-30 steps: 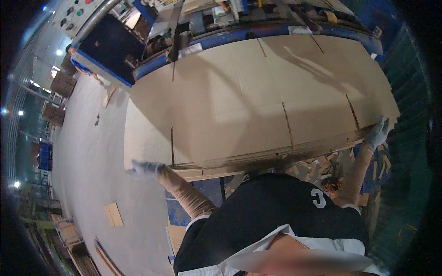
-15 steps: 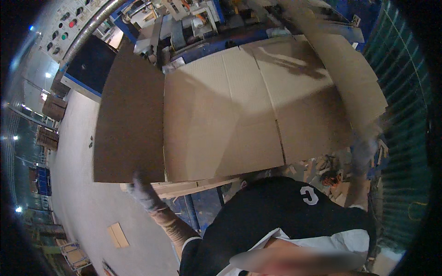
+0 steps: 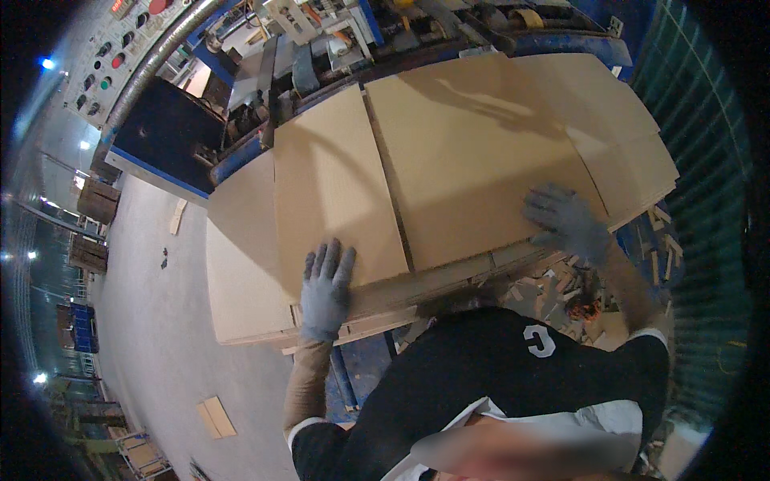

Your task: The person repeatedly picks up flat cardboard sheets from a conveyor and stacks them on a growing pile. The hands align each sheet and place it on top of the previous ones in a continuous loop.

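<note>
A large flat sheet of brown corrugated cardboard [image 3: 473,160] lies across the top of a stack of similar sheets [image 3: 449,282]. Dark slots and creases divide it into panels. Near its front left edge, my left hand [image 3: 327,290] in a grey glove rests with outstretched fingers on the cardboard. My right hand [image 3: 568,223], gloved the same way, lies open at the front right edge, its fingers spread over the surface. Neither hand grips anything. A paler cardboard panel [image 3: 245,264] extends left beyond my left hand.
Machinery with rollers and blue beams [image 3: 385,60] stands just beyond the stack. A control panel with buttons [image 3: 112,60] is at the far left. Green corrugated sheeting [image 3: 706,192] borders the right. Cardboard scraps [image 3: 553,293] litter the floor; a flat cardboard piece [image 3: 216,418] lies lower left.
Both hands have moved inward from the sheet's outer edges onto its front edge. The raised, blurred right side and dark left panel no longer show; the cardboard now lies flat on the stack.
</note>
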### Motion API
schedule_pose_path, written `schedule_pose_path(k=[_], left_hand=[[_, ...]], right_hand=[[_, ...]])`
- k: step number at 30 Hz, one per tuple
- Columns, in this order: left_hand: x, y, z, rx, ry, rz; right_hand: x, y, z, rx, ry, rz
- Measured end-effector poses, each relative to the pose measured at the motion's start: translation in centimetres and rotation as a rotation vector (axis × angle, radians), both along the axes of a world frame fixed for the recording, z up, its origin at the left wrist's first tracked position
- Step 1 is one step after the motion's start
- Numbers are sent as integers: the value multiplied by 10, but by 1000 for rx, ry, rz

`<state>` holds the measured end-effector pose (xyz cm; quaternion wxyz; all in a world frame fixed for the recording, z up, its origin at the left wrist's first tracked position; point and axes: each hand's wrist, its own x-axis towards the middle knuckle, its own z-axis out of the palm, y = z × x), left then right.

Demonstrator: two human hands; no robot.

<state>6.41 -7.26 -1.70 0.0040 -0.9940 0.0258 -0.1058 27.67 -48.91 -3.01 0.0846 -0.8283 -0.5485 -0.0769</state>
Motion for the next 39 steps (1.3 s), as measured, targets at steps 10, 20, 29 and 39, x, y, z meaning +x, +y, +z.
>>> schedule_pose_path(k=[10, 20, 29, 39], left_hand=[[153, 80, -18, -133, -406, -95], [176, 105, -11, 12, -535, 190], [-130, 226, -109, -335, -458, 1527], [-121, 162, -48, -533, -1005, 1418]], right_hand=[[143, 72, 13, 73, 71, -134], [138, 98, -4, 273, -194, -606], [43, -126, -28, 425, -354, -1544], [112, -184, -58, 2013, 30, -798]])
